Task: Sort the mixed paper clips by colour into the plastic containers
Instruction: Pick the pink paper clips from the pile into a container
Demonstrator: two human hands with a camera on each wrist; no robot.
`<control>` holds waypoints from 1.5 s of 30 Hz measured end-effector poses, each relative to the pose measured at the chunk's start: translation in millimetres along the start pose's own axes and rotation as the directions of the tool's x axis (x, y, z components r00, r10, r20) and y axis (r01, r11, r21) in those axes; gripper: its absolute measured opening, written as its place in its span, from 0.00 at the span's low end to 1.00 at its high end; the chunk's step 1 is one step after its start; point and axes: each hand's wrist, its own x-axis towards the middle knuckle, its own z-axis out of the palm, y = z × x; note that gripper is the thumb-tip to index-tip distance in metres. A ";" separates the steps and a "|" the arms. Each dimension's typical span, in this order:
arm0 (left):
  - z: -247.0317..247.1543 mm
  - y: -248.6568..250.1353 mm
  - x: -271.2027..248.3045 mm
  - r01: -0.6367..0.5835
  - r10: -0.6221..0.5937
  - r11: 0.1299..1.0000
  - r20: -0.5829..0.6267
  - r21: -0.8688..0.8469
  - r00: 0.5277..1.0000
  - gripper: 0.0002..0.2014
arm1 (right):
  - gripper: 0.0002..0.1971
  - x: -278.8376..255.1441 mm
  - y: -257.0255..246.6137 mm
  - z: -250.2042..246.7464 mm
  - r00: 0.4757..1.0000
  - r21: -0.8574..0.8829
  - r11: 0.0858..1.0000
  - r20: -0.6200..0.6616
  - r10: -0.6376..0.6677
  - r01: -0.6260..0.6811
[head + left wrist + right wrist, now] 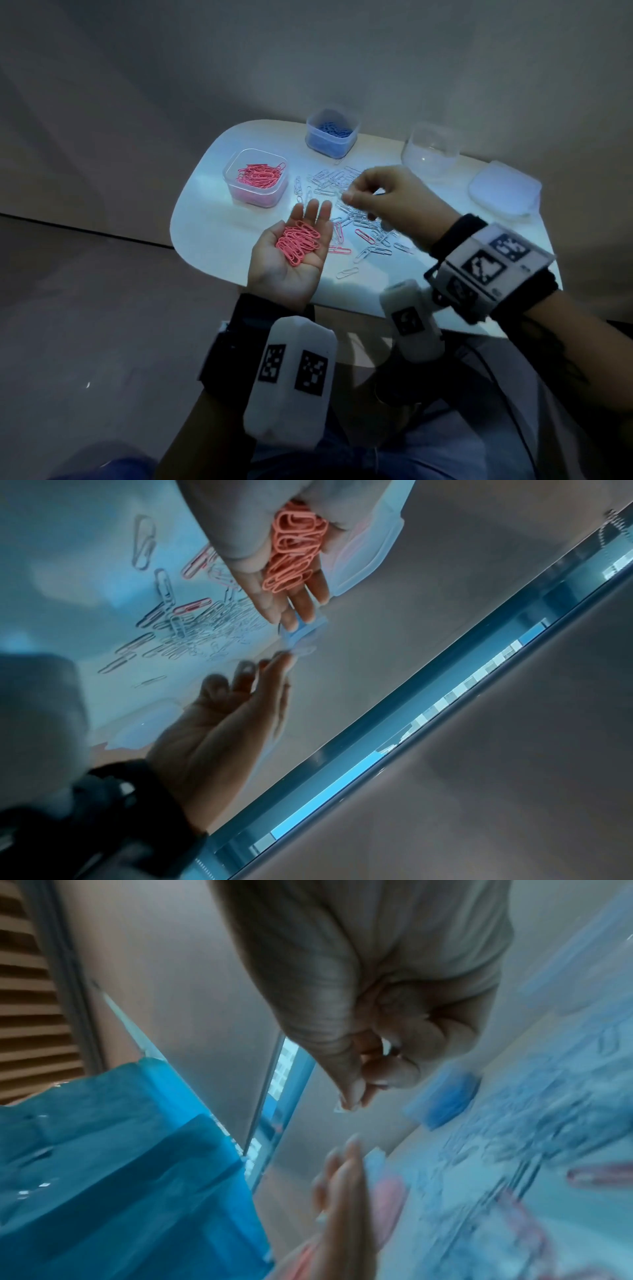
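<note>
1. The left hand [294, 253] lies palm up with its fingers straight, cradling a heap of pink plastic-coated paper clips [298, 242] on the palm and finger bases.
2. The right hand [387, 202] hovers just beyond the left fingertips, thumb and forefinger pressed together and the other fingers curled; whether a clip sits in that pinch cannot be told, as the right wrist view is blurred.
3. Under and around the right hand spreads a loose scatter of silver-white wire paper clips [329, 181] on the pale rounded table [205, 219], with a few stray pink paper clips [363, 235] lying beside the left palm.
4. Beyond the left fingertips and off to their left stands a clear square plastic container of pink clips [255, 178].
5. Farther past the right hand's pinch stands a clear square plastic container of blue clips [331, 133].
6. To the right of the right hand stands a clear round plastic tub [430, 150], and beside it lies a translucent white lid [503, 192].
</note>
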 end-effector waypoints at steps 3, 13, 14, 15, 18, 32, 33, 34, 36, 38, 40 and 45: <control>-2.7 7.4 0.6 -0.022 0.021 0.999 -0.023 -0.035 1.000 0.20 | 0.06 18.0 14.3 -15.5 0.995 -0.234 0.967 -0.042 0.088 -0.095; 47.4 72.0 9.1 -0.179 0.089 0.719 0.166 0.672 0.982 0.32 | 0.14 28.9 -3.8 7.3 0.995 -0.409 0.908 0.030 -0.092 0.096; 61.1 81.2 14.4 -0.232 0.122 0.558 0.198 0.797 0.973 0.31 | 0.17 32.1 -12.6 14.7 0.987 -0.426 0.891 0.096 -0.126 0.155; 72.4 88.7 20.2 -0.262 0.151 0.369 0.221 0.892 0.964 0.29 | 0.20 36.4 -20.0 22.1 0.975 -0.451 0.868 0.165 -0.149 0.209; 86.7 100.8 43.3 -0.231 0.156 -0.284 0.283 0.931 0.947 0.22 | 0.25 50.2 -32.6 36.5 0.950 -0.510 0.816 0.279 -0.142 0.272; 91.7 94.2 40.3 -0.282 0.094 -0.794 0.566 0.539 0.819 0.09 | 0.05 13.9 24.4 -47.6 0.997 -0.409 0.909 0.060 -0.055 0.075; 86.5 83.0 35.0 -0.321 0.028 -0.801 0.567 0.505 0.823 0.08 | 0.06 8.6 29.0 -44.2 0.994 -0.465 0.882 0.103 -0.035 0.079; 79.0 69.8 30.5 -0.339 -0.061 -0.821 0.519 0.460 0.853 0.08 | 0.06 4.9 33.2 -38.2 0.988 -0.501 0.861 0.152 -0.015 0.090; 61.3 43.6 27.0 -0.352 -0.238 -0.867 0.327 0.352 0.914 0.08 | 0.07 3.9 38.0 -22.8 0.978 -0.534 0.839 0.210 0.011 0.105; 46.5 25.0 32.3 -0.359 -0.311 -0.901 0.216 0.243 0.926 0.08 | 0.05 9.1 40.6 -7.9 0.979 -0.558 0.825 0.200 0.027 0.092; 39.3 17.0 39.9 -0.340 -0.294 -0.919 0.227 0.200 0.928 0.08 | 0.03 15.2 40.4 0.9 0.985 -0.598 0.801 0.156 0.069 0.039; 33.6 7.4 52.5 -0.378 -0.324 -0.873 0.214 0.307 0.922 0.12 | 0.05 24.4 38.2 4.5 0.969 -0.621 0.783 0.164 0.183 -0.043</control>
